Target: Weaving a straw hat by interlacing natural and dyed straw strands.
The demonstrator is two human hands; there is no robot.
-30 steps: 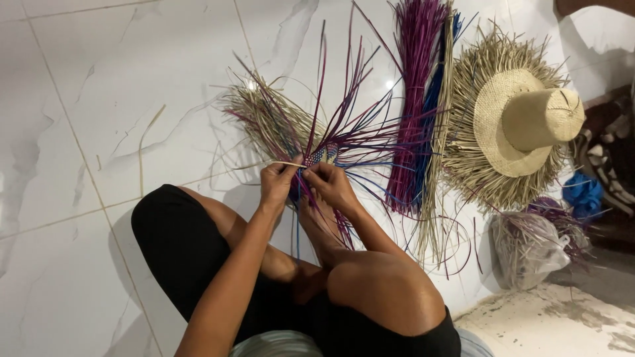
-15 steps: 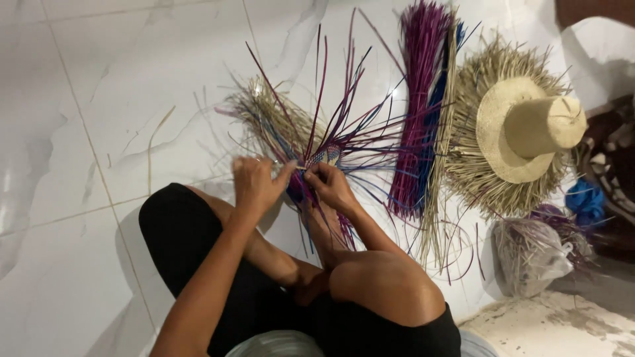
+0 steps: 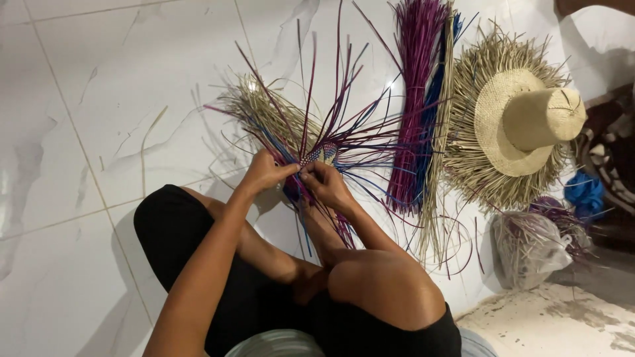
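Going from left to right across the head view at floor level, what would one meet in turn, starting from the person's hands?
Left hand → right hand → bundle of purple strands → unfinished straw hat → blue bundle at the right edge.
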